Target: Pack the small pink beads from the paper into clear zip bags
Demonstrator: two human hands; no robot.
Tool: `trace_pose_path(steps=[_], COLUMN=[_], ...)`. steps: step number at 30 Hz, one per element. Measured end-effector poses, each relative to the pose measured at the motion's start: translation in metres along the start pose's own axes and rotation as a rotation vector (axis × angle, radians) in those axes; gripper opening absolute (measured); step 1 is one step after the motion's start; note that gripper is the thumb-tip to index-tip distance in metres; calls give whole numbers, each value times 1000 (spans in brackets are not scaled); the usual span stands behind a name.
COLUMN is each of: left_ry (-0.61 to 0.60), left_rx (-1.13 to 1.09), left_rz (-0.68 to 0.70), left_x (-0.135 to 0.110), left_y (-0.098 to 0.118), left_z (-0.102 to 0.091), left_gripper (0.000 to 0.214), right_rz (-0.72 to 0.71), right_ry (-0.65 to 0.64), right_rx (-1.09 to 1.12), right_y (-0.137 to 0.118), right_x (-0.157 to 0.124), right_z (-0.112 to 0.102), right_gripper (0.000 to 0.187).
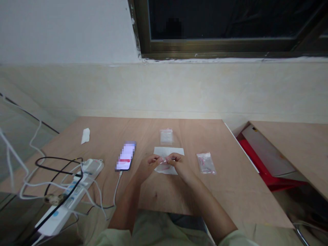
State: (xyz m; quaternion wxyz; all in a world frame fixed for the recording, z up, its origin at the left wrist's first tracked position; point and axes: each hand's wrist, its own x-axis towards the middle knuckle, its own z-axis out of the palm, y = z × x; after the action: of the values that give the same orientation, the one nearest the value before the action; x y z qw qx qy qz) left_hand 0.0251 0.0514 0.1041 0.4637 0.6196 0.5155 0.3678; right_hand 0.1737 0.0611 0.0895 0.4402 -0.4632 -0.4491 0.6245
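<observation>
Well, the two hands meet over the middle of the table, fingers curled inward. The left hand [150, 164] and the right hand [179, 166] are both closed in a pinch on one small clear plastic bag [164, 160] with a red strip. The fingertips hide much of it, so its exact shape is hard to tell. Right under the hands lies a white sheet of paper [169, 152], with a faint pink-red patch showing near its lower edge, too blurred to identify. Just beyond the paper sits a clear bag with white contents [166, 136], and to the right, well clear of the paper, lies another clear bag with red markings [206, 163]. Left of the hands, a smartphone [125, 156] lies on the table with its screen lit and pixelated, a white charging cable [118, 186] running down from its lower end. Farther left are a white power strip [69, 194], tangled black and white cords [48, 164], and a white paper scrap [85, 136]. The pale plywood table [205, 194] stands against a tiled wall [179, 89] below a dark window [230, 20].
</observation>
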Motion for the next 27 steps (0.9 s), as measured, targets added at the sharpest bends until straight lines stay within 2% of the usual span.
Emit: trace_pose_path(steps=[3,8,13,16,18,20,24,27], left_ry=[0,145,248,272,251,265,268,260], left_rx=[-66,-82,-21,41,120,146,206,299], left_rz=[-33,-57,-41,-116,-191,-207,-199,-153], left_x=[6,22,29,23,13,2,-17,-22], left_y=[-3,-10,-32,-53,-67,-78,-86,-85], left_z=[-1,-5,-13,-15,-14,-11,-4,-1], left_gripper=[22,27,36,37,33,27,22,23], right_rz=[60,175,145,121,110,102,87,85], right_ry=[-24,-167,-119,-70,-36,-9,21,59], right_rx=[50,140,133,140,133,125,137,154], right_y=[1,8,14,13,11,7,-3,-7], right_x=[6,14,18,17,16,13,4,-2], right_z=[-2,-6,-10,-13,-15,-15,-15,-16], right_gripper=[28,36,33,32,32,33,33,31])
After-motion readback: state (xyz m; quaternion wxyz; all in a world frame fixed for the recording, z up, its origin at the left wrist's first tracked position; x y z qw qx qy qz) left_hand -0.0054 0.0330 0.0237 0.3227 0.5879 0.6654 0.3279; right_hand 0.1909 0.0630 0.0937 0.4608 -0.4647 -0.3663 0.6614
